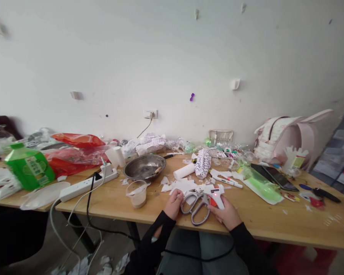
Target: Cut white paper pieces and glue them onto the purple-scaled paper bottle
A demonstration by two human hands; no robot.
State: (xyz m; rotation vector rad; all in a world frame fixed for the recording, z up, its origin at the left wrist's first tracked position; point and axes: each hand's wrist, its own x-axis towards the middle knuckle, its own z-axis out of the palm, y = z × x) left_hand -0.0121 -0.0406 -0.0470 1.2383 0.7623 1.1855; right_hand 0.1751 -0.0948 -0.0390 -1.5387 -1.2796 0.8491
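Note:
My right hand [228, 216] is closed around the grip of a white hot glue gun [217, 195], which has an orange trigger and a lit red light. Its nozzle points left, over scraps of white paper [186, 185]. My left hand [173, 205] is pinched at the paper's left side; what its fingers hold is too small to make out. Between both hands lie scissors [193, 217] with grey handles toward me. Just beyond rests a rounded white paper form [203, 164] with purple wavy marks, beside a white paper roll [184, 171].
Left of my hands stand a plastic cup [137, 194], a metal bowl [145, 168], a power strip [87, 185] and a green jug [30, 168]. At right lie a marker [232, 182], a green-filled plastic package [260, 185], a tablet [279, 177] and a pink backpack [286, 139].

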